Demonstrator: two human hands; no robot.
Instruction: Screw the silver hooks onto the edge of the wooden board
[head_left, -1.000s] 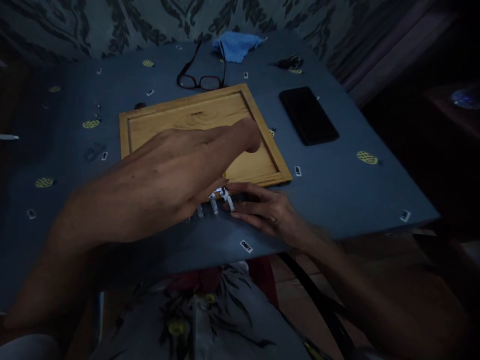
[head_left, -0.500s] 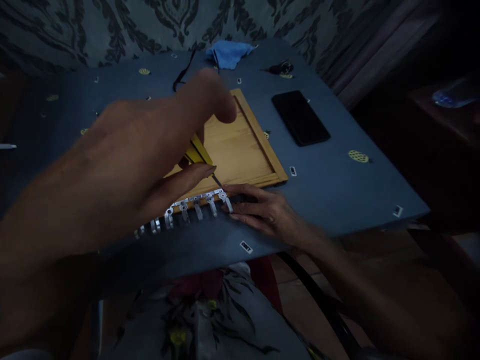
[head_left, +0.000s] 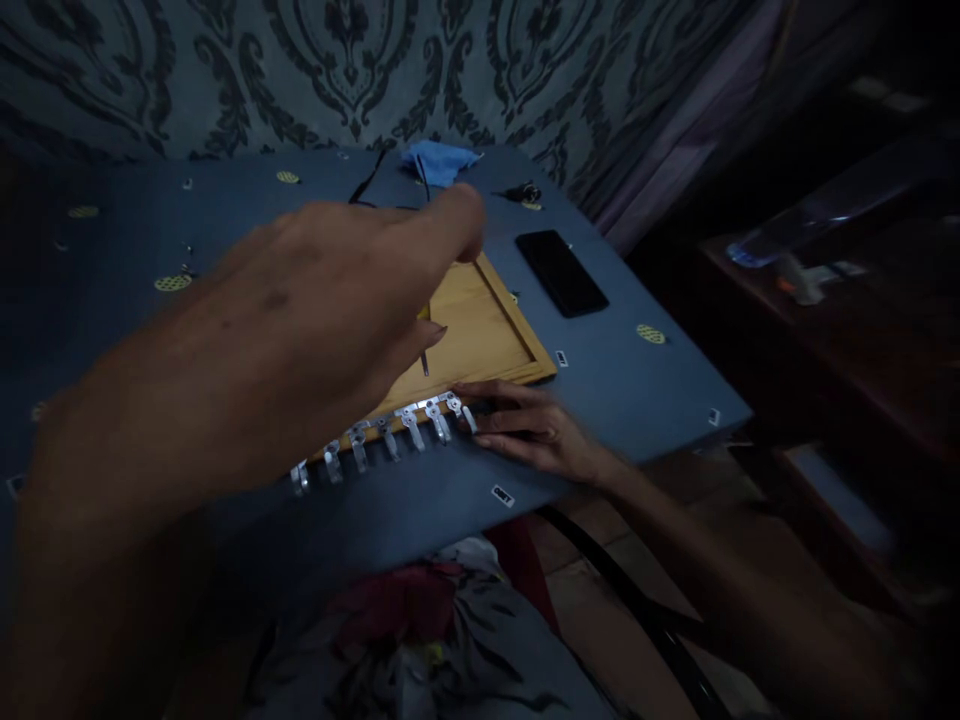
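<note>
My left hand [head_left: 292, 310] is closed around a yellow-handled screwdriver [head_left: 425, 313], most of its handle hidden behind the fingers. Its thin metal shaft points down, and the tip shows just above the rail, apart from it. A shiny metal hook rail [head_left: 410, 420] lies along the near edge of a framed wooden board [head_left: 472, 325], its several hooks hanging toward me. At the rail's right end, the fingers of my right hand [head_left: 536, 425] are bent around the last hook and press the rail to the board. The rail's left end is partly covered by my left hand.
A black phone [head_left: 562, 272] lies right of the board on the blue patterned table cover [head_left: 637, 400]. Behind the board are a blue cloth [head_left: 440, 162], a dark strap [head_left: 367, 180] and a small dark item [head_left: 521, 192]. A dark shelf [head_left: 787, 310] stands beyond the right edge.
The screwdriver has lifted off the rail's right end and its tip now stands to the left of it. My right hand stays at that end. The camera view has shifted.
</note>
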